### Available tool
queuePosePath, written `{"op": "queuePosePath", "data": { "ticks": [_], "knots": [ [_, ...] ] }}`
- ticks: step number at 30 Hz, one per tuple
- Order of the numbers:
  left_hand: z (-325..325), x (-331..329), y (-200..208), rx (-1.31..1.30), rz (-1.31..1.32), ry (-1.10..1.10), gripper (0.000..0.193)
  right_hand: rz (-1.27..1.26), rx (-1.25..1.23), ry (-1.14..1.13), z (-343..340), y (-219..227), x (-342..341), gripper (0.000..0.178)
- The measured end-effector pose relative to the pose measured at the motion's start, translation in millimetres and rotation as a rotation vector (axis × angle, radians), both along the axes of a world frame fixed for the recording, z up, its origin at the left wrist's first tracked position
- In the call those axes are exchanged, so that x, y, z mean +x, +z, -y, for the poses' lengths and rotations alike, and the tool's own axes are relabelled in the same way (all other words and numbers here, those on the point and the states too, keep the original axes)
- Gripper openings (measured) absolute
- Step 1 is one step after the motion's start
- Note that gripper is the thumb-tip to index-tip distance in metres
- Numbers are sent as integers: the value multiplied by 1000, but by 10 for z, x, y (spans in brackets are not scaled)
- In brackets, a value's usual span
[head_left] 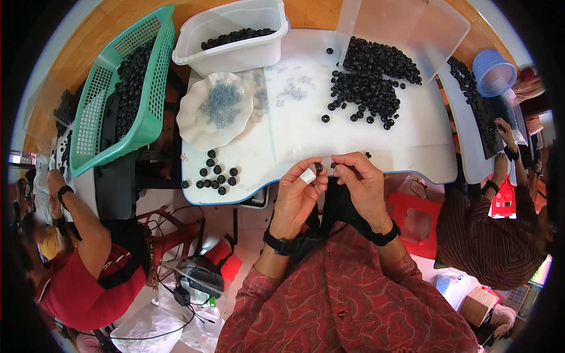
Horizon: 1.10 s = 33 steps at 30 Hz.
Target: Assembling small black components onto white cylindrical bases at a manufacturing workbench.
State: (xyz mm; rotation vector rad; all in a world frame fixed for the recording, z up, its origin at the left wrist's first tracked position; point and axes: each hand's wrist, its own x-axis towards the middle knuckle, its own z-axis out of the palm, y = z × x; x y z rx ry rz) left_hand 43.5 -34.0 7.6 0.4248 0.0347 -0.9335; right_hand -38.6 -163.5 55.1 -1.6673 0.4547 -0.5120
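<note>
Just off the table's front edge, my two hands are raised close together. My left hand [292,200] is closed on a small round black part [319,167] between thumb and fingers; a white wrap [308,176] shows on one of its fingers. My right hand [366,191] pinches at its fingertips a tiny dark piece [334,165], too small to name. Loose black parts of the same round kind [217,169] lie at the table's front left. Behind them a scalloped cream plate [191,120] holds a heap of small clear pieces [222,105].
A big pile of black parts [368,88] spills from a clear bin [432,29] at the back right. A white tub [235,57] and a green basket [154,88] hold more. Co-workers sit on both sides. A red stool [406,203] stands right of my legs.
</note>
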Motion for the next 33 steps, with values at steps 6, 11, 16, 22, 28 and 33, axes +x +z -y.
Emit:
{"op": "queuePosePath", "data": {
  "ticks": [6, 11, 16, 22, 28, 33],
  "knots": [
    [10, -34, 22, 21, 5, 13, 27, 12, 5, -6, -66, 19, -43, 17],
    [22, -55, 36, 43, 43, 6, 26, 25, 2, -1, -71, -11, -62, 15],
    [12, -64, 51, 52, 46, -2, 29, 28, 21, -11, -89, -3, -67, 13],
    [18, -67, 61, 61, 45, 4, 29, 46, 19, -14, -99, 6, -64, 13],
    [23, -63, 50, 54, 71, 7, 25, 62, 20, -9, -98, -19, -59, 13],
    [21, -64, 47, 90, 87, 11, 27, 99, -17, -7, -100, -29, -44, 13]
  ]
}}
